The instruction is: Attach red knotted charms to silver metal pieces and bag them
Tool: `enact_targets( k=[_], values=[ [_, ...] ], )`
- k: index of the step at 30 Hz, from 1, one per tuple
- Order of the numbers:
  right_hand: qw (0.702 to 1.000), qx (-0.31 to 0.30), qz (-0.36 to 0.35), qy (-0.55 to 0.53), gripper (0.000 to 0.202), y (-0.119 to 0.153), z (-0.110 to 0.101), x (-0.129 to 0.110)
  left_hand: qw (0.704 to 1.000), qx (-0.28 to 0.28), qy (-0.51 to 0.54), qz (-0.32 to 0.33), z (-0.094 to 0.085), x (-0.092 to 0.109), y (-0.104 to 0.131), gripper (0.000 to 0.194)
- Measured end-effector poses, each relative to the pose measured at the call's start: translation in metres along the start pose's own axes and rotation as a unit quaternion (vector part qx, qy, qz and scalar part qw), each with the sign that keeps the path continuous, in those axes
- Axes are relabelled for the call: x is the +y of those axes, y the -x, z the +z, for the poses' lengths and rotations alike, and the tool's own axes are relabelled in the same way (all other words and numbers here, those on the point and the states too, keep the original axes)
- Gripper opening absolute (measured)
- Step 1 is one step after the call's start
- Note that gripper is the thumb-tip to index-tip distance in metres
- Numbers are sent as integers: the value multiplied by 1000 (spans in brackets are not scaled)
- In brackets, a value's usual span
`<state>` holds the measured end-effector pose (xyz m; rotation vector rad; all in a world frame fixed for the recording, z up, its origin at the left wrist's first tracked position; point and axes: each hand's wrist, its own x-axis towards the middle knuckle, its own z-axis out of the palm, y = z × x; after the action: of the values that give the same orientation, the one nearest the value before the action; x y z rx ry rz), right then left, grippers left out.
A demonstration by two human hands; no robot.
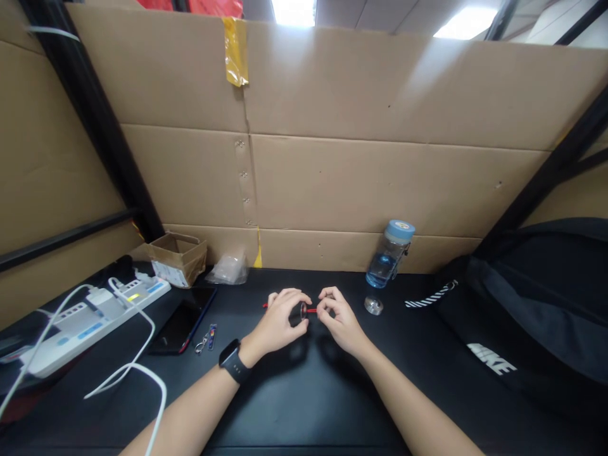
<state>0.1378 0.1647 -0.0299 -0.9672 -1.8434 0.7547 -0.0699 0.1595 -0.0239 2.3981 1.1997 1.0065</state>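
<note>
My left hand point(286, 313), with a black watch on its wrist, curls around a small dark round object point(297, 313) whose right end has a shiny rim. A thin red cord point(311, 310) runs from that end towards my right hand point(335, 315). The fingers of my right hand are pinched together at the cord. Another bit of red shows left of my left hand. The palm hides most of the dark object, so its kind cannot be made out. Both hands are just above the black table point(304, 405).
To the left lie a phone point(183, 321), a keychain point(206, 339), a power strip point(90, 326) with white cables, a cardboard box point(178, 258) and a plastic bag point(228, 269). On the right are a water bottle point(388, 256), a tape roll point(373, 306) and a black backpack point(532, 316). Cardboard walls stand behind.
</note>
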Motion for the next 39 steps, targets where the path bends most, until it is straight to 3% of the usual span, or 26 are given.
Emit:
enact_targets(
  k=[3,8,20,28,31,34,37,39],
  values=[
    [1000,-9,-14,14,18,1,1,0,1000,-1,-18,3,2,1,1,35],
    [998,-9,-40,50,14,2,3,-1,999,17,-45,-5,9,1,2,8],
    [995,13,-73,65,13,1,3,-2,995,41,-92,1,5,2,-1,11],
    [995,28,-31,88,6,-2,-8,-4,981,120,-82,-130,-9,-39,-8,18],
    [993,42,-21,108,9,-4,-12,0,985,91,-57,-131,-4,-42,-9,20],
    [986,57,-13,159,10,-9,-20,10,993,38,-63,-98,10,-31,-9,20],
    [971,38,13,235,15,-11,-42,23,995,0,-70,-64,26,-16,-11,18],
    [959,-9,36,282,27,-11,-65,33,996,-18,-71,-55,32,-9,-12,18]
  ],
)
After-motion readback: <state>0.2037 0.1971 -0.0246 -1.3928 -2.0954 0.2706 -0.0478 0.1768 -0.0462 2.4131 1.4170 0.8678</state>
